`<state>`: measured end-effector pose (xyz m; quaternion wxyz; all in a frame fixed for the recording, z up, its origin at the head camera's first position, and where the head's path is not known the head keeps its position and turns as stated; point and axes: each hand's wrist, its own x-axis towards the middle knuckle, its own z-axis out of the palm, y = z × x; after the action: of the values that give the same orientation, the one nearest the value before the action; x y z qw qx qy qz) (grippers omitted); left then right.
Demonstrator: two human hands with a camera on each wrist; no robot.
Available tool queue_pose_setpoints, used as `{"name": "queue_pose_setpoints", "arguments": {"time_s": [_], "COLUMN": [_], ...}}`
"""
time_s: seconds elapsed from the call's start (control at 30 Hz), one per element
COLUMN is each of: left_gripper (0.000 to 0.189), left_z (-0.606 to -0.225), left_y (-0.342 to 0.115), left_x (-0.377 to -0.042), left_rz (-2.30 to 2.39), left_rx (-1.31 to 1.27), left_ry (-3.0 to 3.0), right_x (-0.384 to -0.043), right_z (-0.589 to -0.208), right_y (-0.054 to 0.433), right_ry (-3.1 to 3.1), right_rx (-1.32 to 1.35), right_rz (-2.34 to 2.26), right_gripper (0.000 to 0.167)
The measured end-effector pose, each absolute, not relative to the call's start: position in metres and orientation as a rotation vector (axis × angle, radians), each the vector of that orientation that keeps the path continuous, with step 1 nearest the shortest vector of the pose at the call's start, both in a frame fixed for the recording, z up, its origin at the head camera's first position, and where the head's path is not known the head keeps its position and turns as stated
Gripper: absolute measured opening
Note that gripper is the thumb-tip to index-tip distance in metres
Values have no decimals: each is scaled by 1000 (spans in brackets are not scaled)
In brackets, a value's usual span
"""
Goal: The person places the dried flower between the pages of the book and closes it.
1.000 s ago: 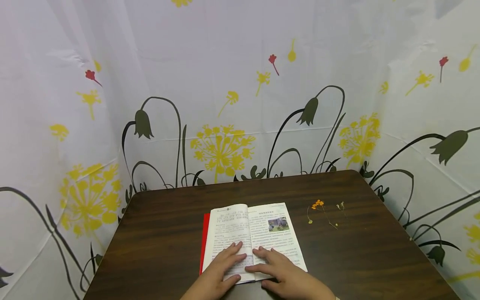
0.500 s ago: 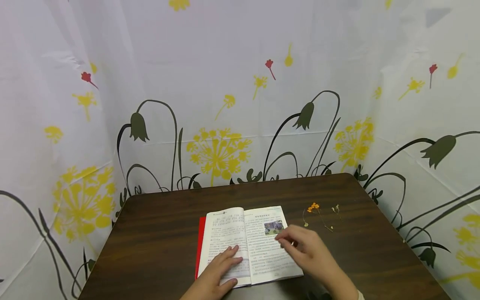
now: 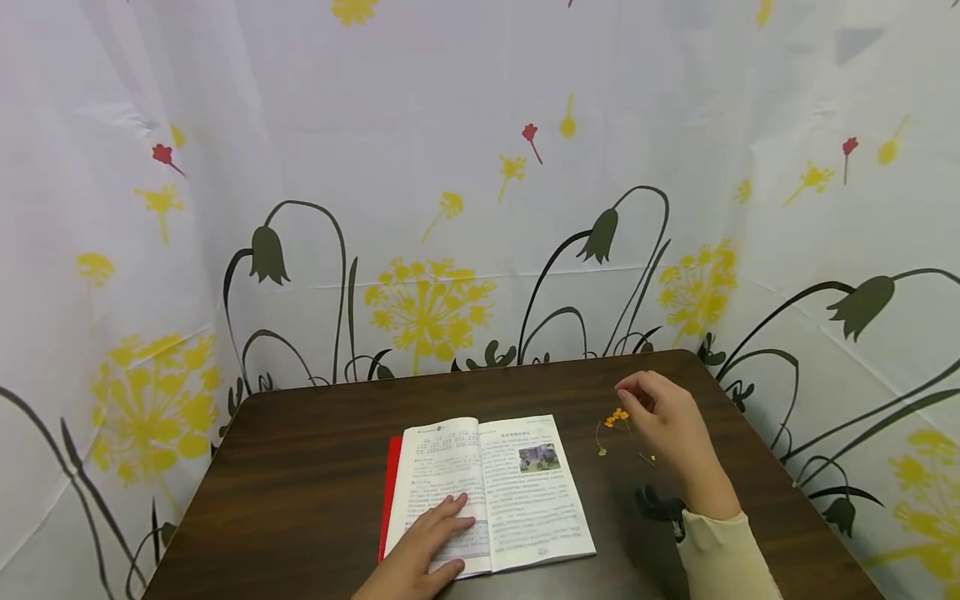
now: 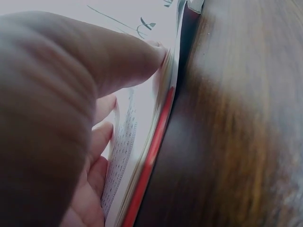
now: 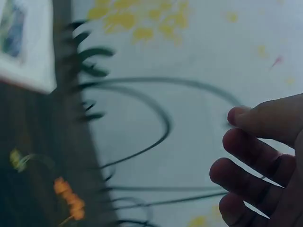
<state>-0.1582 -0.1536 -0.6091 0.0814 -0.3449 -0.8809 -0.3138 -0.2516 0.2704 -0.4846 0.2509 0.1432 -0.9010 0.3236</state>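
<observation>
An opened book [image 3: 536,517] with printed pages lies on the table, a small photo on its right page. My left hand [image 3: 423,546] rests on the lower left page, fingers spread. In the left wrist view its thumb [image 4: 118,56] lies along the page edges above the red cover [image 4: 151,146]. My right hand [image 3: 667,425] is raised right of the book, near the orange flowers [image 3: 617,417], fingers loosely curled with nothing seen between them. Beside these lies a small yellow flower [image 5: 18,160] on a thin stem. The right hand hides the pale sprig seen earlier.
The dark wooden table [image 3: 315,467] extends on both sides of the book. A white curtain [image 3: 450,167] printed with flowers hangs behind and beside it. A black strap device [image 3: 660,504] sits at my right wrist, by a cream sleeve [image 3: 723,558].
My right hand has lifted off the right page and moved right and away from me, over to the flowers. My left hand stays on the left page. The head view has shifted slightly.
</observation>
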Motion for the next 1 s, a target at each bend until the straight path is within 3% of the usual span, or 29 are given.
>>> {"name": "queue_pose_setpoints", "arguments": {"time_s": [0.2,0.53,1.0], "left_gripper": [55,55,56], "left_z": [-616,-618,-613], "left_y": [-157,-159,-157], "left_x": [-158,-161,-159], "left_rz": [-982,-954,-947], "left_rx": [-1036,-1048,-1044], "left_ry": [-2644,-2641,-2652], "right_x": [-281,-294,-296], "right_z": [-542,-590,-600], "right_y": [281,274,269], "right_ry": [-2735,-2906,-2873], "right_rx": [264,312,287], "right_rz": [827,709,657], "right_gripper": [9,32,9]}}
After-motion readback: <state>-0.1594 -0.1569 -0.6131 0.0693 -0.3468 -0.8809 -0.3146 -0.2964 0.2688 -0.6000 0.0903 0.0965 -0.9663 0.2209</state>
